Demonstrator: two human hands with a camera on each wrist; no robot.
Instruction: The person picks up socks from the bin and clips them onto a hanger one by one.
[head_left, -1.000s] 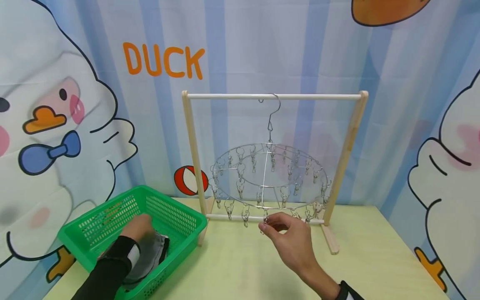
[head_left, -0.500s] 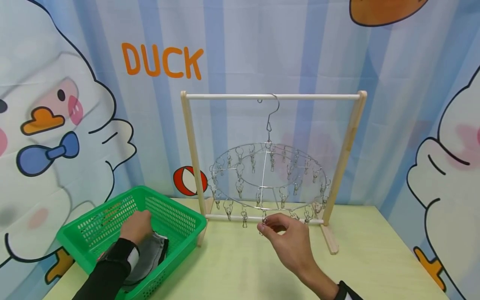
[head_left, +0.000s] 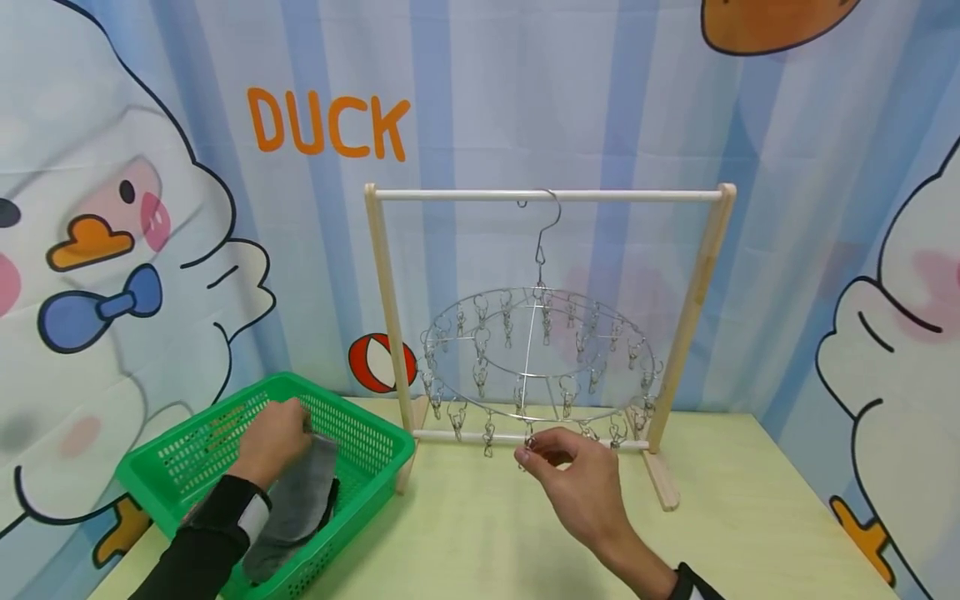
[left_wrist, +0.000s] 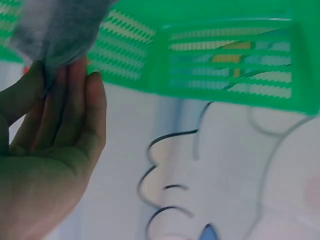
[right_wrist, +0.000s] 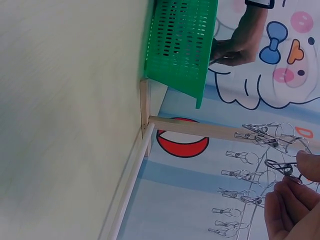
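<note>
My left hand (head_left: 273, 437) is over the green plastic basket (head_left: 375, 500), pinching a grey sock (head_left: 303, 496) at its upper end. The sock hangs down from thumb and fingers, its lower part among other cloth; the left wrist view shows the pinched fabric (left_wrist: 62, 30) close up. At the front of the round wire hanger (head_left: 531, 333), my right hand (head_left: 585, 483) holds a metal clip (right_wrist: 282, 167) between thumb and fingertips. Several more clips dangle from the two rings around it, with nothing hung on them.
The hanger hooks over the white top bar (head_left: 450, 195) of a rack with wooden posts (head_left: 693, 300). The rack stands at the back of the pale yellow table (head_left: 465, 533), before a duck-print curtain (head_left: 300, 250). Dark cloth (head_left: 332, 500) lies in the basket.
My left hand has risen a little inside the basket, drawing the grey sock up with it. My right hand stays in place on its clip.
</note>
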